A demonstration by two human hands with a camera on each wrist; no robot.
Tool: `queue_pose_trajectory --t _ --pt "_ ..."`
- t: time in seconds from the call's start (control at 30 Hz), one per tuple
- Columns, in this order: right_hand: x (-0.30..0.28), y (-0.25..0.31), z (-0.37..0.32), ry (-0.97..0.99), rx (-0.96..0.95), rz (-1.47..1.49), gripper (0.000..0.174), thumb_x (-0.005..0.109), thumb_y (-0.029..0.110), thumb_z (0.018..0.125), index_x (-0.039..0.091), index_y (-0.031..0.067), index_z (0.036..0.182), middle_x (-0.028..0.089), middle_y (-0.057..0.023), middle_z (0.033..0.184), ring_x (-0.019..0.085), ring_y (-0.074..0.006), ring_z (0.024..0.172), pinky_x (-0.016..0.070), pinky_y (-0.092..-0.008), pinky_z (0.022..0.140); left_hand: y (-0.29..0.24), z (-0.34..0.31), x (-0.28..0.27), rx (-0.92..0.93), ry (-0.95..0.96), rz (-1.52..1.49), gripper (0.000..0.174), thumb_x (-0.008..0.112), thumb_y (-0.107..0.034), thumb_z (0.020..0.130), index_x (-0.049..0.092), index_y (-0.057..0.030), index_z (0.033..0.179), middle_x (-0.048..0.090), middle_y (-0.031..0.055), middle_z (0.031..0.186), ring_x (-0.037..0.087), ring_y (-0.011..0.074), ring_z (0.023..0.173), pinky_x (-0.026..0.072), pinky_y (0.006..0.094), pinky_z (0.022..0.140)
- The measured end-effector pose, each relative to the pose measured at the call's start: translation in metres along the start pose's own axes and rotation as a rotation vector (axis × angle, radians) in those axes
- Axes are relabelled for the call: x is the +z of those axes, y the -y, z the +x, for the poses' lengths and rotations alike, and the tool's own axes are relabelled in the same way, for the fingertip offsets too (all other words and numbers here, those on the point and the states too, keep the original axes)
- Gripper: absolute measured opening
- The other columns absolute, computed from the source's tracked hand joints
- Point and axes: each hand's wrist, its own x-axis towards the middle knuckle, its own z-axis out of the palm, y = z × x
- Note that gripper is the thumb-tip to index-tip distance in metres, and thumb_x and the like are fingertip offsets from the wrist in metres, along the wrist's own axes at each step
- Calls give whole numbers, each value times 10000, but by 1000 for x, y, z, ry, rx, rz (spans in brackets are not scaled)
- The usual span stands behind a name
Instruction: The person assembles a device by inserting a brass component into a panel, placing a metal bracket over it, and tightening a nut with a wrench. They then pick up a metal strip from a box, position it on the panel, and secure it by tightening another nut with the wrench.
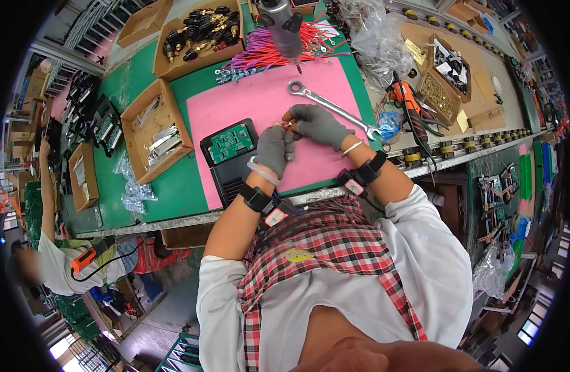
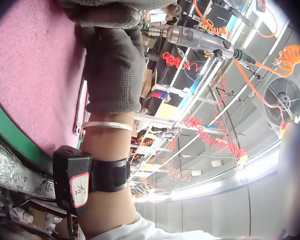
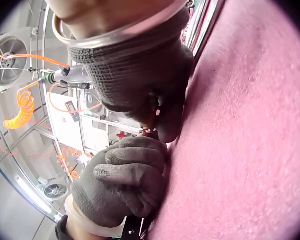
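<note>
Both hands wear grey gloves and meet over the pink mat (image 1: 322, 84). The left hand (image 1: 273, 149) has its fingers curled, pinching a small part at the fingertips. From the other side the right hand (image 1: 319, 126) pinches the same small reddish, metallic part (image 1: 287, 125). In the right wrist view the part (image 3: 149, 131) shows between the left hand (image 3: 122, 180) and the right hand (image 3: 140, 75); fingers hide most of it. Left of the hands lies a black case with a green circuit board (image 1: 231, 144). A combination wrench (image 1: 334, 109) rests beyond the right hand.
A power driver (image 1: 283, 31) hangs above the mat's far edge, near red and purple wires (image 1: 266, 51). Cardboard boxes (image 1: 184, 149) of parts stand left. An orange-handled tool (image 1: 409, 105) and plastic bags (image 1: 375, 37) lie right. Another person (image 1: 74, 263) is at far left.
</note>
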Motion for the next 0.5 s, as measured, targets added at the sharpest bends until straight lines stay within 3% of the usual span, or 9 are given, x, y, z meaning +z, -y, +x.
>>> queue_pose_trajectory --t 0.2,0.4,0.5 --pt "4 7 -2 -58 128 189 300 535 48 835 509 -37 1122 570 -59 865 584 -123 720 537 -255 638 -1 -1 1 0 -13 39 220 392 -246 920 428 -100 760 398 4 573 348 96 428 280 232 346" --pt "-4 -4 -1 -2 -23 173 295 527 98 857 513 -30 1122 562 -59 824 585 -120 719 538 -258 621 3 5 -2 25 -22 33 208 393 -246 924 423 -99 781 403 7 582 351 99 428 282 235 345" --pt "-4 16 -9 -53 118 211 312 511 58 820 532 -8 1124 565 -61 894 597 -121 713 537 -241 652 2 1 2 25 -30 29 206 396 -252 926 421 -100 787 402 7 583 349 98 431 279 238 344"
